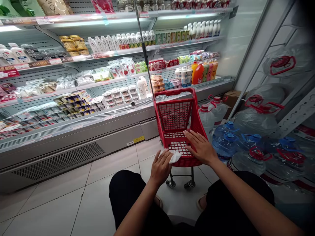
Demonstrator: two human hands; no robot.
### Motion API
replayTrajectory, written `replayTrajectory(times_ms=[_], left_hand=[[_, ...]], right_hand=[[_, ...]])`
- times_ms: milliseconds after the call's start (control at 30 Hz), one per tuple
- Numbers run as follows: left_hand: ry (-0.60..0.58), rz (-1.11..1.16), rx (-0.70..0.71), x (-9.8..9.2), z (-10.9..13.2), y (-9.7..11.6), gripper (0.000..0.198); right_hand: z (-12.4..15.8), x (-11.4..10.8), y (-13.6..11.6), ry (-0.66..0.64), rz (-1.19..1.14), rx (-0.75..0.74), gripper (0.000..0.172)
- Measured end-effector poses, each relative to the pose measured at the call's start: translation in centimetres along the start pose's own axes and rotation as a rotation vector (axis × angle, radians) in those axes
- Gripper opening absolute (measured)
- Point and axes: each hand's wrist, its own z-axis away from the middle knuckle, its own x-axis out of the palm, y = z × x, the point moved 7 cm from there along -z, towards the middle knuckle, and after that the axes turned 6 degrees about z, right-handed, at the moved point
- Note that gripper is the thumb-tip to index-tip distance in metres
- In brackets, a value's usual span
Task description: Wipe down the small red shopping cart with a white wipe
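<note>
A red plastic shopping cart (175, 127) on grey wheels stands in front of my knees. My left hand (161, 167) is at the cart's near left side, its fingers closed on a white tissue (175, 156) that sticks out to the right over the basket's near edge. Over the right part of the basket, my right hand (199, 147) is stretched flat with the palm down and nothing visible in it. Whether its fingers touch the cart, I cannot tell.
An open refrigerated shelf (118, 123) with bottles, cups and packs runs along the left and back. Large water jugs (225, 139) crowd the right side beside a metal rack (292, 113). Pale tiles (59, 193) cover the floor. A thin dark pole (145, 52) rises behind the cart.
</note>
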Motion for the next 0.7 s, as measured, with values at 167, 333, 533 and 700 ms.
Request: replayTrajectory(times_ms=[167, 333, 533, 700], left_hand=[[-0.012, -0.004, 0.046, 1.3, -0.8, 2.4, 0.043], [-0.052, -0.153, 0.114, 1.7, -0.3, 4.2, 0.055], [-0.240, -0.135, -0.001, 1.4, 1.4, 4.9, 0.072], [-0.227, 0.035, 0.103, 1.2, 1.7, 5.3, 0.068]], right_hand=[[0.8, 0.2, 1.9, -0.009, 0.006, 0.039, 0.067], [1.1, 0.8, 1.1, -0.009, -0.002, 0.209, 0.067], [1.1, 1.6, 1.0, -0.027, 0.003, 0.245, 0.068], [1.1, 2.4, 1.6, -0.034, -0.013, 0.216, 0.070]])
